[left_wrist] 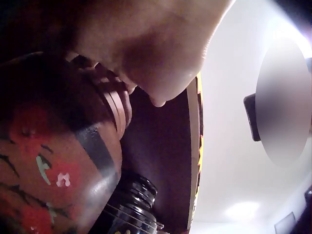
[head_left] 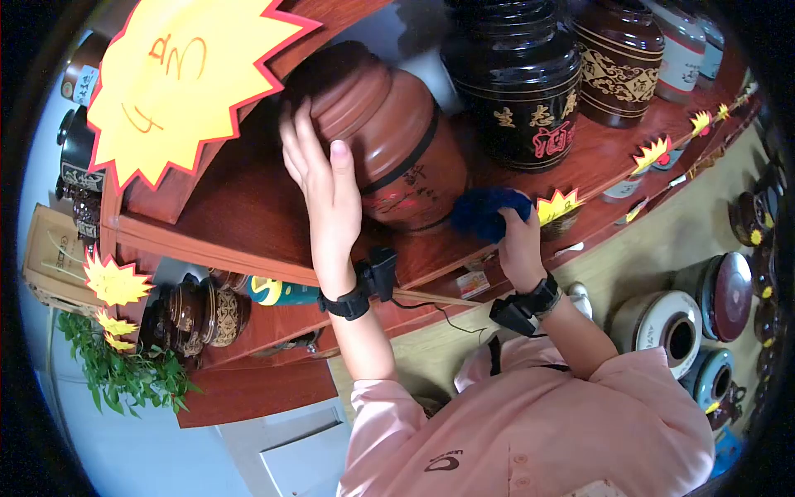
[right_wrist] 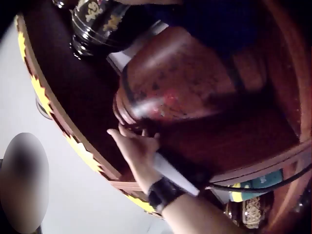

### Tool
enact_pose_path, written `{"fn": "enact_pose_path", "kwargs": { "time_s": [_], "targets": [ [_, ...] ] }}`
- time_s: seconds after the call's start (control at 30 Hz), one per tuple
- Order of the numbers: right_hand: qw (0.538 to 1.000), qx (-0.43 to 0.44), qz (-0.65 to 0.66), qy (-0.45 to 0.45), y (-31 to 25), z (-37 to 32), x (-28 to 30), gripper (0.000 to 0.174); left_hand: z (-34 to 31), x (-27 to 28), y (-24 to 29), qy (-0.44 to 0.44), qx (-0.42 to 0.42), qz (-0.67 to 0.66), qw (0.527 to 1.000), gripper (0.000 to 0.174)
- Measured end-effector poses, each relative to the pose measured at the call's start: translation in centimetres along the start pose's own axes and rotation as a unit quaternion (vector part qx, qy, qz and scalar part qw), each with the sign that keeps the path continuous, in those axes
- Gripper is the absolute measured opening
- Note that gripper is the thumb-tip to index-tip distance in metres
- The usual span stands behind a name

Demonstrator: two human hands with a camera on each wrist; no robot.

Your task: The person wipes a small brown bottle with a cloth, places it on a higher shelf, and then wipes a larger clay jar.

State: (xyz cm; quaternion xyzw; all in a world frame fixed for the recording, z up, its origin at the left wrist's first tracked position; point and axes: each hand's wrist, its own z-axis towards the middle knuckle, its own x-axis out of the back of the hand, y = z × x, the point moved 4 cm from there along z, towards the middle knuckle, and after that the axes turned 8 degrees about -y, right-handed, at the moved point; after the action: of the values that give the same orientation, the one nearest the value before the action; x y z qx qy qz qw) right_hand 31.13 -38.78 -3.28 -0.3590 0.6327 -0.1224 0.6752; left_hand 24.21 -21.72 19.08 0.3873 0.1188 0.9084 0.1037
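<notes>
In the head view, a reddish-brown jar with a black band and painted red flowers leans leftward compared with the black jar beside it. My left hand rests on its upper part, fingers extended. My right hand holds a fluffy dark blue cloth against the jar's lower right side. The left wrist view shows my left hand above the jar, fingertips partly hidden. From the right wrist, the blue cloth covers part of the jar, with my left hand at its top end.
A black jar and a brown patterned jar stand on the wooden shelf. Large yellow star tag is at upper left. Below are more jars, a plant and floor-level pots.
</notes>
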Motion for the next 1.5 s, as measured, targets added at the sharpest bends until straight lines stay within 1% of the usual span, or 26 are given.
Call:
{"fn": "enact_pose_path", "kwargs": {
  "time_s": [0.03, 0.1, 0.17, 0.2, 0.27, 0.3, 0.4, 0.43, 0.5, 0.57, 0.63, 0.77, 0.83, 0.87, 0.9, 0.97, 1.0, 1.03, 1.1, 1.13, 1.17, 1.23, 1.3, 1.37, 1.43, 1.5],
  "targets": [
    [0.997, 0.042, -0.07, -0.005, -0.9, -0.2, -0.5, 0.029, 0.0, -0.1, 0.1, 0.003, 0.005, 0.0, 1.0, 0.057],
    [0.97, 0.124, -0.209, -0.013, -2.2, -1.0, -1.4, 0.032, 0.0, -0.2, 0.4, 0.008, 0.015, 0.0, 1.0, 0.058],
    [0.946, 0.098, -0.304, -0.055, 1.5, -0.3, -0.5, 0.039, -0.1, -0.5, 0.3, 0.016, 0.025, 0.019, 0.999, 0.061],
    [0.931, 0.041, -0.349, -0.097, 3.0, -0.3, -1.0, 0.036, 0.0, -0.6, 0.3, 0.019, 0.023, 0.029, 0.999, 0.066],
    [0.947, -0.081, -0.263, -0.168, 4.0, -2.6, -2.2, 0.031, 0.1, -0.7, 0.7, 0.026, 0.017, 0.055, 0.998, 0.075],
    [0.945, -0.139, -0.216, -0.203, 4.1, -3.4, -2.7, 0.028, 0.0, -0.7, 0.9, 0.03, 0.013, 0.07, 0.997, 0.078],
    [0.955, -0.182, -0.115, -0.203, 1.6, -4.2, -3.0, 0.028, 0.2, -0.8, 1.3, 0.041, 0.011, 0.088, 0.995, 0.084],
    [0.954, -0.178, -0.134, -0.201, -0.1, -4.3, -2.9, 0.028, 0.2, -0.7, 1.3, 0.043, 0.013, 0.09, 0.995, 0.086],
    [0.951, -0.167, -0.171, -0.198, -4.1, -3.8, -1.9, 0.028, 0.1, -0.7, 1.4, 0.044, 0.012, 0.09, 0.995, 0.088],
    [0.957, -0.101, -0.178, -0.204, -6.9, -3.1, 0.4, 0.031, 0.2, -0.7, 1.4, 0.043, 0.013, 0.089, 0.995, 0.092],
    [0.966, -0.079, -0.191, -0.155, -10.0, -2.7, 2.9, 0.035, 0.1, -0.6, 1.5, 0.035, 0.019, 0.085, 0.996, 0.098],
    [0.985, 0.029, -0.169, -0.007, -15.6, -0.6, 7.7, 0.034, 0.1, -0.4, 1.5, 0.029, 0.025, 0.086, 0.996, 0.103],
    [0.979, 0.075, -0.188, 0.014, -18.2, 1.2, 9.2, 0.032, 0.1, -0.4, 1.6, 0.023, 0.027, 0.087, 0.996, 0.104],
    [0.976, 0.117, -0.182, 0.027, -19.3, 2.0, 9.4, 0.029, 0.1, -0.4, 1.6, 0.023, 0.027, 0.086, 0.996, 0.104],
    [0.969, 0.138, -0.2, -0.043, -20.4, 3.3, 9.7, 0.027, 0.1, -0.4, 1.6, 0.023, 0.029, 0.086, 0.996, 0.105],
    [0.968, 0.139, -0.21, -0.005, -22.0, 5.6, 9.1, 0.025, 0.0, -0.4, 1.7, 0.022, 0.035, 0.082, 0.996, 0.106],
    [0.96, 0.175, -0.219, -0.013, -22.3, 7.4, 9.2, 0.023, 0.0, -0.4, 1.7, 0.02, 0.039, 0.079, 0.996, 0.107],
    [0.942, 0.203, -0.265, -0.025, -22.7, 9.2, 9.4, 0.026, 0.0, -0.3, 1.8, 0.018, 0.042, 0.077, 0.996, 0.107],
    [0.877, 0.167, -0.445, -0.068, -22.5, 11.3, 8.6, 0.036, -0.1, -0.2, 1.9, 0.01, 0.064, 0.065, 0.996, 0.111],
    [0.866, 0.084, -0.48, -0.11, -21.8, 12.8, 9.2, 0.051, 0.0, -0.2, 2.0, 0.006, 0.074, 0.061, 0.995, 0.112],
    [0.803, 0.149, -0.554, -0.163, -20.6, 15.0, 11.4, 0.06, 0.0, -0.2, 2.1, 0.009, 0.073, 0.06, 0.995, 0.113],
    [0.792, 0.143, -0.553, -0.217, -19.2, 15.0, 12.3, 0.065, -0.1, -0.6, 1.8, 0.018, 0.072, 0.062, 0.995, 0.116],
    [0.775, 0.13, -0.575, -0.227, -19.1, 13.7, 12.4, 0.06, -0.5, -1.2, 1.6, 0.034, 0.106, 0.069, 0.991, 0.118],
    [0.782, 0.099, -0.585, -0.19, -19.7, 12.7, 12.6, 0.052, -1.2, -1.8, 1.7, 0.065, 0.103, 0.06, 0.991, 0.12],
    [0.74, 0.193, -0.616, -0.188, -20.7, 11.8, 12.4, 0.046, -2.4, -3.0, 1.6, 0.1, 0.13, 0.043, 0.985, 0.124],
    [0.683, 0.239, -0.667, -0.179, -22.0, 10.6, 11.2, 0.039, -4.8, -4.8, 0.7, 0.139, 0.185, 0.001, 0.973, 0.124]
  ]
}}
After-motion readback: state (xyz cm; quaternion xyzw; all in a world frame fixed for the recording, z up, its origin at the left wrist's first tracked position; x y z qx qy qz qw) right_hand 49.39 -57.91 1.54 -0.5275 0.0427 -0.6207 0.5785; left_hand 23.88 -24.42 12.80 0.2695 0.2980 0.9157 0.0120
